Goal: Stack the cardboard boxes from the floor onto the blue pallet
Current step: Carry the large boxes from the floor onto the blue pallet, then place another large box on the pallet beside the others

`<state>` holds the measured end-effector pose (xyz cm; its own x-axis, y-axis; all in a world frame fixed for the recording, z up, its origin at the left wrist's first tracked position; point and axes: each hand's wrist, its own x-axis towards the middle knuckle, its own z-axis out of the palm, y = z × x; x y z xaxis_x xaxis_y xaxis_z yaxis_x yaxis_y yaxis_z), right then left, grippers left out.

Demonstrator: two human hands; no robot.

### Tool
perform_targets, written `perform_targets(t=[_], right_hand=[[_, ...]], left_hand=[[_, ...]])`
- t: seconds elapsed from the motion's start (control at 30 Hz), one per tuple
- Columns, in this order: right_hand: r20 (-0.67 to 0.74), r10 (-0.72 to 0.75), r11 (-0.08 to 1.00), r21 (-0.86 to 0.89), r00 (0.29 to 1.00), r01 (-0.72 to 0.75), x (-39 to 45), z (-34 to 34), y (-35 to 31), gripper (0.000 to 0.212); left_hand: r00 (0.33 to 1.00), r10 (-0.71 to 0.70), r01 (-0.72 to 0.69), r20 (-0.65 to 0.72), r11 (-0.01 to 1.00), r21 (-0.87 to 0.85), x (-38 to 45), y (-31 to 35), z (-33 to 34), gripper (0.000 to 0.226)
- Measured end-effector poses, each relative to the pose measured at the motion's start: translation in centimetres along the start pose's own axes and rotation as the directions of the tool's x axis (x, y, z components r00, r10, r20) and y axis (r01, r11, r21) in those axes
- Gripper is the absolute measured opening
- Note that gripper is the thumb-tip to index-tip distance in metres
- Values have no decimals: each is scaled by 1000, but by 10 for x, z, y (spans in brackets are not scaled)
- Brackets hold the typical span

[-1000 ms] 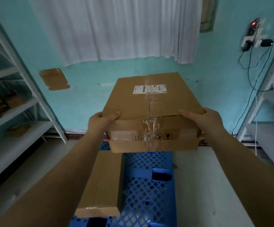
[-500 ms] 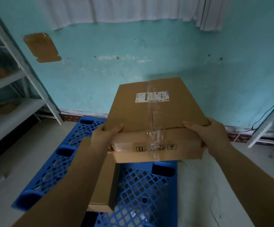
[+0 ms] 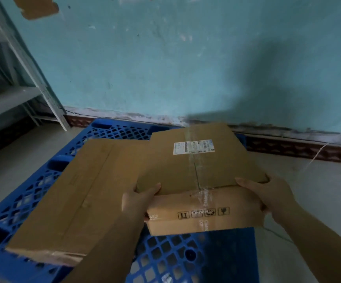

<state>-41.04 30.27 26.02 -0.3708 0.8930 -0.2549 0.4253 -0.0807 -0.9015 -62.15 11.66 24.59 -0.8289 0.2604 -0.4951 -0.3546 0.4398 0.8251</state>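
In the head view, both hands hold one cardboard box [image 3: 202, 176] above the blue pallet [image 3: 108, 133]. The left hand [image 3: 139, 199] grips the near left corner of the box, with the thumb on the top face and the other fingers under the side, so they are hidden. The right hand [image 3: 267, 193] grips the near right corner in the same way, the thumb lying along the top edge. Both hands are closed around the box.

The box has clear tape along the middle seam and a white label [image 3: 194, 147] on its top face. Black handling symbols are printed on its near side, and they appear upside down. I cannot tell if the far end of the box touches the pallet.

A second, flat cardboard box [image 3: 79, 197] lies on the left part of the pallet, just beside the held box; the held box covers a part of its right edge. The pallet stands on a grey floor [image 3: 300, 176] close to a turquoise wall [image 3: 165, 68]. A metal shelf [image 3: 12, 94] is at the left.
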Motion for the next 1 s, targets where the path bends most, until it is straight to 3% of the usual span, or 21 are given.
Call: perform_targets(t=[0.1,0.2,0.3,0.37,0.5,0.57,0.6,0.63,0.73,0.83,1.0], right_hand=[[50,35,999,15,998,-36,17,41,58,54],[148,74,996,42,986,-81,20,84,109,42],[104,27,999,16,994,-29,19,116,146,51],[27,-12,996,-86,1000,14,22,135,156,61],[22,57,911,-410,998,-43,21,174,144,95],[112,-146,751,-635,983,184,13,195,122,109],[213,-265,730,-593,940,340,6,208,106,111],[322,-329,775,-445,888,449,-4,220,87,113],[573,-384,878,-15,724,478,-56,264,31,115],[748,-421,837,101,514,538,-118,315,-7,110],[877,-434,812,281,207,511,-254,386,-6,110]], left_hand=[[999,-21,22,-33,999,35,35,-51,3,76],[991,86,-70,-101,986,150,69,-88,-7,71],[984,152,-127,-91,964,233,96,-105,-19,70],[985,167,-154,-49,968,199,104,-108,-22,73],[967,251,-256,53,957,137,97,-100,-22,71],[951,307,-309,42,949,68,88,-96,-39,71],[944,330,-330,7,943,45,83,-95,-55,72],[938,345,-343,-38,938,42,78,-95,-74,74],[907,357,-346,-224,934,85,59,-99,-149,79],[831,352,-365,-431,929,55,25,-114,-236,80],[666,228,-318,-711,948,7,-83,-205,-358,77]])
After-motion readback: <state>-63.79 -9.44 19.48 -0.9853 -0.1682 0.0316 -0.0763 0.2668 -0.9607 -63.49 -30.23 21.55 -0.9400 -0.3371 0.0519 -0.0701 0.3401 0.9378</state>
